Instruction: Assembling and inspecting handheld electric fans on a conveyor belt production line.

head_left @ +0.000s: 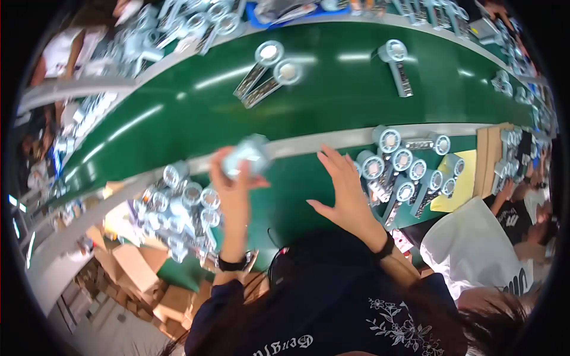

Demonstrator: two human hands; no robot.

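Observation:
My left hand [233,175] is closed around a pale blue handheld fan part [249,153], blurred by motion, above the near edge of the green conveyor. Most of its lower end is hidden by my fingers and palm. My right hand [347,199] hovers over the green worktable [289,204], fingers spread and thumb apart, with nothing in it. Just beyond its fingertips, to the right, lies a group of handheld fans [402,160] with round heads and opened handles showing inner parts. Left of my left hand is a heap of similar fans [181,204].
A green conveyor [332,89] runs across, carrying two fans [279,71] side by side and another fan [395,59] farther right. A metal rail [297,144] borders it. Cardboard boxes [136,264] stand at lower left; a person in white [475,243] sits at right, near a yellow sheet [466,187].

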